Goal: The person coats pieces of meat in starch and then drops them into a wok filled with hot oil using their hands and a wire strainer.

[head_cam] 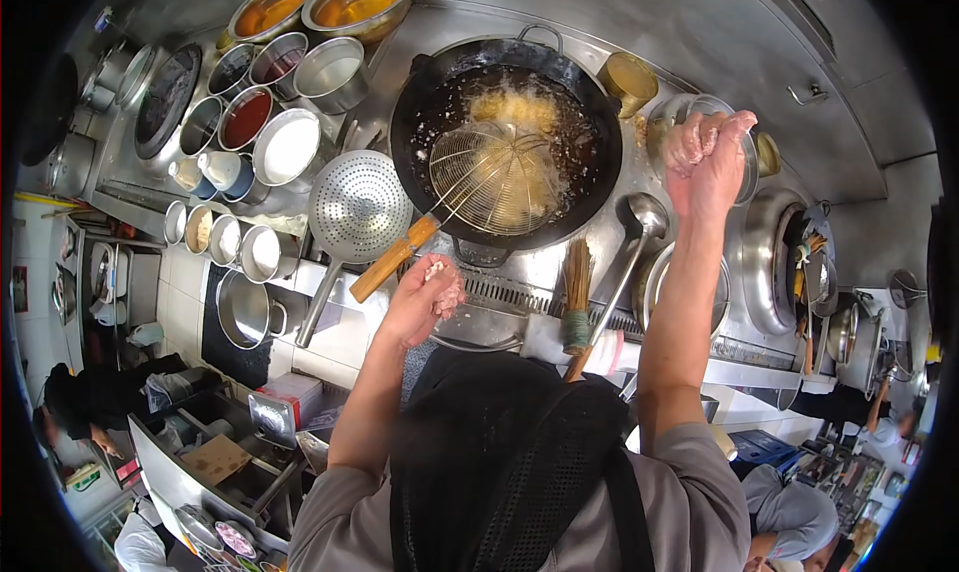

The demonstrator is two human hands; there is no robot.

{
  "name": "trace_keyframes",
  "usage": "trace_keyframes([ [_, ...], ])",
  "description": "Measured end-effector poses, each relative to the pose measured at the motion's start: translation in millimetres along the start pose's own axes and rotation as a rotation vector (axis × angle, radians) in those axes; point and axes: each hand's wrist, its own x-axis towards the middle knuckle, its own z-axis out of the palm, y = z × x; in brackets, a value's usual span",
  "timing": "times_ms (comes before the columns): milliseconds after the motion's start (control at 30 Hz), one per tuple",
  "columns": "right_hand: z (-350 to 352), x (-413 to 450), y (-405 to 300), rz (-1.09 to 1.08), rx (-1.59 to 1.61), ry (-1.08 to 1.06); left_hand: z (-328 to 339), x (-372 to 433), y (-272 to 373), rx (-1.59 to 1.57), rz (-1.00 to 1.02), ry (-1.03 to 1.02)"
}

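Observation:
A black wok [599, 190] of bubbling dark oil stands before me, with golden frying pieces [517, 109] in it. A wire spider strainer [487, 175] lies across the wok, its wooden handle [386, 268] resting towards me. My left hand [428, 298] is below that handle, fingers curled, with pale, batter-like matter on them; whether it holds a piece is unclear. My right hand [708, 148] is raised over a clear round container [742, 175] at the wok's right. Its fingers are bent and coated with wet, pale matter, and I cannot tell whether anything is inside.
A perforated steel ladle [359, 205] lies left of the wok, beside metal pots of sauces and powders [288, 148]. Two bowls of orange liquid [359, 6] stand at the back. A bamboo brush [577, 295] and a steel ladle [646, 216] are at right. Other people are at both sides.

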Motion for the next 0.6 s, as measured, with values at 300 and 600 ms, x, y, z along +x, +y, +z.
trace_keyframes([
  [300, -68.1, 21.9, 132.5, 0.278, -1.106, 0.040, -3.8, -1.5, -0.4, -0.002, 0.015, 0.002],
  [600, -63.1, 44.3, 160.4, 0.091, -1.344, -0.212, -1.0, -10.8, -5.6, -0.252, 0.061, 0.031],
])
